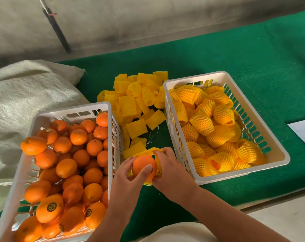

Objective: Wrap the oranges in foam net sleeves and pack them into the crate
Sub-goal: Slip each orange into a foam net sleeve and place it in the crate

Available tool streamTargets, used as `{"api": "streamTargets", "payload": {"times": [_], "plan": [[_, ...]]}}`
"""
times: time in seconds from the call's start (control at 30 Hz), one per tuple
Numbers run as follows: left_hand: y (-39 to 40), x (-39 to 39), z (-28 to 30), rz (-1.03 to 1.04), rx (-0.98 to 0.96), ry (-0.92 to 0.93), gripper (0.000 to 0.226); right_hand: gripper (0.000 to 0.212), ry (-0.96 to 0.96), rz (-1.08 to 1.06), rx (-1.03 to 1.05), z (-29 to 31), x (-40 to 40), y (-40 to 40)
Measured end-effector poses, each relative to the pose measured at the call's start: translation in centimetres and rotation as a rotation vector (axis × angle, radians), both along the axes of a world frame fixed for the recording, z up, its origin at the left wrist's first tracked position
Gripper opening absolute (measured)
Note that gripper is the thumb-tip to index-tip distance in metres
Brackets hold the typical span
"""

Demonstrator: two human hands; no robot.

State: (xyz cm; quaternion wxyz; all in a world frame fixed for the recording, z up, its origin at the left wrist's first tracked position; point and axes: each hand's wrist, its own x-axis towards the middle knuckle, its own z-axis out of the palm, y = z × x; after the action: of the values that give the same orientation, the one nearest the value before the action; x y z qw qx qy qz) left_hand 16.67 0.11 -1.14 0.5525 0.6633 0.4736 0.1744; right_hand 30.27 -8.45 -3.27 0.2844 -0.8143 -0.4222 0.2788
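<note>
- The near end of the left white slotted plastic crate [13, 194] runs off the bottom edge, so several bare oranges [66, 167] piled in it are cut off; some carry small round dark stickers.
- The far side of the held round orange fruit [143, 166] is covered by a yellow foam net sleeve [158, 165], and the right palm hides most of the sleeve's right part.
- The left hand [129, 173] curls its thumb and fingers [146, 170] round the orange, gripping it from the near left.
- The right hand [167, 169] pinches the sleeve's stretched mouth, its fingers curled over the netting; the mouth opens leftward toward the fruit, the sleeve's long axis running roughly left to right.
- Both hands hover over the green felt-covered counter [253, 49], in the gap between the two crates.
- The right white slotted crate [281, 155] holds sleeved oranges [221, 114] lying at mixed angles, nearly to its rim.
- Loose flat yellow sleeves [136, 100] lie heaped between the crates' far ends.
- A grey woven sack [25, 95] touches the left crate; bare green cloth lies beyond the sleeve heap.
</note>
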Motion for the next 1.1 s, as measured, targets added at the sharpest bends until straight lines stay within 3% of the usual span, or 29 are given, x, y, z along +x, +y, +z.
{"api": "streamTargets", "payload": {"times": [0.1,0.23,0.3,0.6,0.87,1.1], "plan": [[0.3,0.0,-0.1,-0.043,0.037,0.08,0.079,0.075,-0.044,0.017,-0.001,0.0,-0.2,-0.2],[0.8,-0.1,0.0,-0.097,-0.157,0.031,0.07,0.072,-0.065,0.061,-0.001,0.0,-0.4,-0.5],[0.9,-0.1,0.1,-0.105,-0.161,0.025,0.07,0.071,-0.076,0.068,-0.004,0.2,-0.3,-0.6],[0.1,0.2,-0.5,-0.028,0.353,0.238,0.084,0.068,-0.121,0.078,0.086,2.1,-1.7,-0.2],[-0.1,0.4,-0.4,-0.018,0.504,0.364,0.096,0.06,-0.186,0.135,0.079,2.3,-2.5,-0.5],[0.3,0.2,-0.6,-0.009,0.621,0.433,0.094,0.059,-0.184,0.149,0.104,2.8,-3.0,-0.5]]}}
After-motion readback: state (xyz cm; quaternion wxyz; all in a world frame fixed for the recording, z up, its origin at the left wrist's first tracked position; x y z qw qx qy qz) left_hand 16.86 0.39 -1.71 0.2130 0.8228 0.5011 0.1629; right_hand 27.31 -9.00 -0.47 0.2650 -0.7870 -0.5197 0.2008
